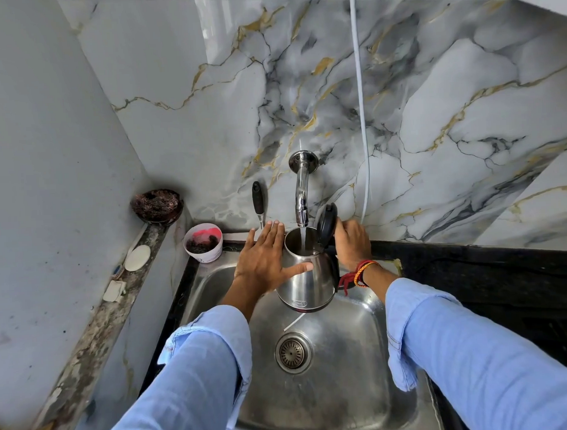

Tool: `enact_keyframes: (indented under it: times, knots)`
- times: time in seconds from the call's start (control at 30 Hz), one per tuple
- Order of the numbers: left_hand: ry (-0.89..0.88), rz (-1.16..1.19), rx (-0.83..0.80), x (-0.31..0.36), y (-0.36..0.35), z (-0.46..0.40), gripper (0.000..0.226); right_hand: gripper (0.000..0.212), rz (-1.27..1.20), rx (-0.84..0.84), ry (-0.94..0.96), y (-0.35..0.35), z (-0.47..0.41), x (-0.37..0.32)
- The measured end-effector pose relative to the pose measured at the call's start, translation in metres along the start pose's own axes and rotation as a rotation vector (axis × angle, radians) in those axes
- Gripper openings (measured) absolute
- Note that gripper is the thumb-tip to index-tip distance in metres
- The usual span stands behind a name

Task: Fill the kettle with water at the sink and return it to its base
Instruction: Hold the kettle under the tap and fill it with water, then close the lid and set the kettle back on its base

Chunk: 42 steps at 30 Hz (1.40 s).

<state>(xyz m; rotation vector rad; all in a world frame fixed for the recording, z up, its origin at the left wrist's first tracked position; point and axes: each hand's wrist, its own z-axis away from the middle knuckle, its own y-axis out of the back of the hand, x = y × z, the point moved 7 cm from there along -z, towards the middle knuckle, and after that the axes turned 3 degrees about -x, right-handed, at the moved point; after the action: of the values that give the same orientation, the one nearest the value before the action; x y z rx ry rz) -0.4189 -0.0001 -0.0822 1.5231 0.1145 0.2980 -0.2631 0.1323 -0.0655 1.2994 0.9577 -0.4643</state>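
A steel kettle [307,281] hangs over the steel sink [354,329], its black lid [327,224] flipped up. Water runs from the chrome wall tap [301,194] straight into the kettle's mouth. My right hand [352,242] is closed around the kettle's handle on its right side, which the hand mostly hides. My left hand [264,257] lies flat against the kettle's left side, fingers spread and thumb across the steel body. The kettle's base is not in view.
A white cup [203,242] with dark scrubbers stands at the sink's back left corner, a black-handled utensil [257,201] behind it. A bowl with a scourer [157,206] and soap [137,258] sit on the left ledge. Black counter [475,270] extends right. The sink drain [293,352] lies below.
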Motion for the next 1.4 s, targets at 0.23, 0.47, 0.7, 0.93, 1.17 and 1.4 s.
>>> enact_keyframes:
  times: [0.23, 0.47, 0.7, 0.93, 1.17, 1.4]
  knots:
    - [0.027, 0.242, -0.068, -0.002, 0.009, -0.011, 0.116, 0.051, -0.005, -0.001, 0.023, 0.003, -0.001, -0.003]
    - [0.113, 0.758, 0.049, 0.016, 0.047, -0.046, 0.046, 0.058, -0.019, 0.001, 0.056, 0.005, -0.007, -0.01]
    - [0.373, 0.499, 0.154, 0.023, 0.059, -0.05, 0.059, 0.051, -0.016, 0.026, 0.068, 0.007, -0.005, -0.014]
    - [0.248, 0.641, 0.096, 0.013, 0.03, -0.027, 0.068, 0.06, 0.016, 0.043, 0.058, 0.019, 0.011, 0.002]
    - [0.2, 1.025, -0.08, 0.05, 0.011, -0.008, 0.072, 0.072, 0.144, 0.078, 0.017, 0.057, 0.028, 0.036]
    - [-0.137, 0.304, 0.078, 0.145, 0.043, 0.01, 0.109, 0.066, 0.138, 0.168, 0.067, 0.123, 0.033, 0.034]
